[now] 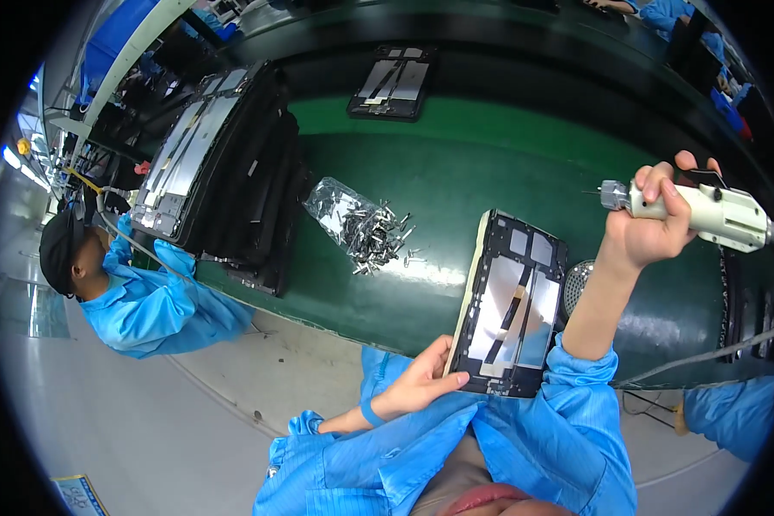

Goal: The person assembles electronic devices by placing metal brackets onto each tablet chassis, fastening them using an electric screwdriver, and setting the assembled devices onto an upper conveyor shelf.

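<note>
My left hand (423,378) grips the lower left corner of an opened tablet (512,310), its thumb on the edge. The tablet's inside faces up, showing silver battery plates, black ribbon cables and a black frame. It is tilted at the table's near edge, close to my body. Raised off to the right, my right hand (654,219) is wrapped round a cream-coloured electric screwdriver (731,217). The thin bit points left, away from the tablet. Beside the tablet's right edge, a round perforated metal dish (579,288) is partly hidden by the tablet and my forearm.
On the green table (456,163) a pile of small metal parts (374,236) spills from a clear plastic bag (331,202). A tall stack of opened tablets (206,163) stands left. Another tablet (393,82) lies at the back. A grey cable (705,354) crosses right. A co-worker (138,292) sits left.
</note>
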### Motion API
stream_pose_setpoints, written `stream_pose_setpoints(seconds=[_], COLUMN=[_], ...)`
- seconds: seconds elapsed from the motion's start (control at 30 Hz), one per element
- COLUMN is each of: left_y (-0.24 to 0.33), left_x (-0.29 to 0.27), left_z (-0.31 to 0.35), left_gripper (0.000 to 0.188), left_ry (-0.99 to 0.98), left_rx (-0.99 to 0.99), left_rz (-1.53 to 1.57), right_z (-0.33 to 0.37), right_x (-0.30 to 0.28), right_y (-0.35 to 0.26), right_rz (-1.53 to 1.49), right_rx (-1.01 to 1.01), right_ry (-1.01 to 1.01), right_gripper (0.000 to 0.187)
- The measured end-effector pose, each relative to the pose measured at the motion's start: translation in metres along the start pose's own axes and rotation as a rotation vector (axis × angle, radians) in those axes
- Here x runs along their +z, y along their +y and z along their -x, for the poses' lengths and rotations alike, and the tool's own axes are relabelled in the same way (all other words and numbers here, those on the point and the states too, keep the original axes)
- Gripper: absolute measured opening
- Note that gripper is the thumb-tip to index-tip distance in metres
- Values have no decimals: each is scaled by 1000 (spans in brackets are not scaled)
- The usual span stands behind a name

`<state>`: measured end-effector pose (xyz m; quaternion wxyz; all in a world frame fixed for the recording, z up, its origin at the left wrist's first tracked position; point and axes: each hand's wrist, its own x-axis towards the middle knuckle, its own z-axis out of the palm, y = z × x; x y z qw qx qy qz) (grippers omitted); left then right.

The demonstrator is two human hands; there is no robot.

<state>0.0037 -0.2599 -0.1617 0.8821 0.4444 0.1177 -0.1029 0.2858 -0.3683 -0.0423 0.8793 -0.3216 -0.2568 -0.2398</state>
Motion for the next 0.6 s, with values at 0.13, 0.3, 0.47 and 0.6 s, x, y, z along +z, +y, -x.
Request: stream_pose_setpoints(seconds=[0.13, 0.3, 0.47, 0.6], left_y=[44, 100, 114, 112], left_x=[-9, -20, -25, -25], left_z=[-42, -151, -319, -398], left_gripper=[39, 36, 24, 29], left_ry=[1, -92, -90, 126], left_rx=[-35, -6, 26, 159], left_rz=[-84, -108, -35, -75], right_z=[-16, -13, -18, -18], right_x=[-12, -5, -10, -11], right_y=[-25, -31, -37, -39], right_rz=[26, 11, -1, 47], right_rx=[-95, -113, -108, -84], right_ry=[19, 38, 53, 74], right_gripper=[54, 55, 54, 54])
